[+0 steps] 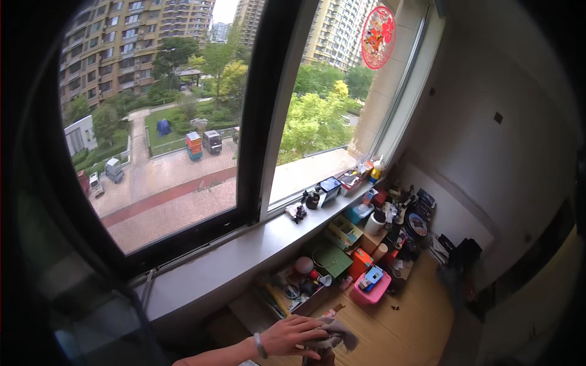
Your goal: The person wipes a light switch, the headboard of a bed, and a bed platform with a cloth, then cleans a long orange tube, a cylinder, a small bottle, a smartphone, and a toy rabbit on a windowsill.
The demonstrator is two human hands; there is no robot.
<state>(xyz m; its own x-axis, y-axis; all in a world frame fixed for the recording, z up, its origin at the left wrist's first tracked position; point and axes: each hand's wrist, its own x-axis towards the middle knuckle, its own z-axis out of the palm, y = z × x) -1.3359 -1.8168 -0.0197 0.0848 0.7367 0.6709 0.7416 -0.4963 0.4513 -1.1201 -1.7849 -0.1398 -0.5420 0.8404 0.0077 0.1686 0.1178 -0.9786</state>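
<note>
Beside the windowsill (207,271), our left hand (288,337) lay with fingers apart against a gray cloth (342,335), perhaps steadying it; our unseen right hand, we couldn't tell.

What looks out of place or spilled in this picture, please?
Small dark bits lie alone on the wood-coloured surface near the pink tub; they look dropped, but are too small to identify. The grey cloth at the left hand is crumpled, which seems ordinary. Nothing looks clearly spilled.
</note>
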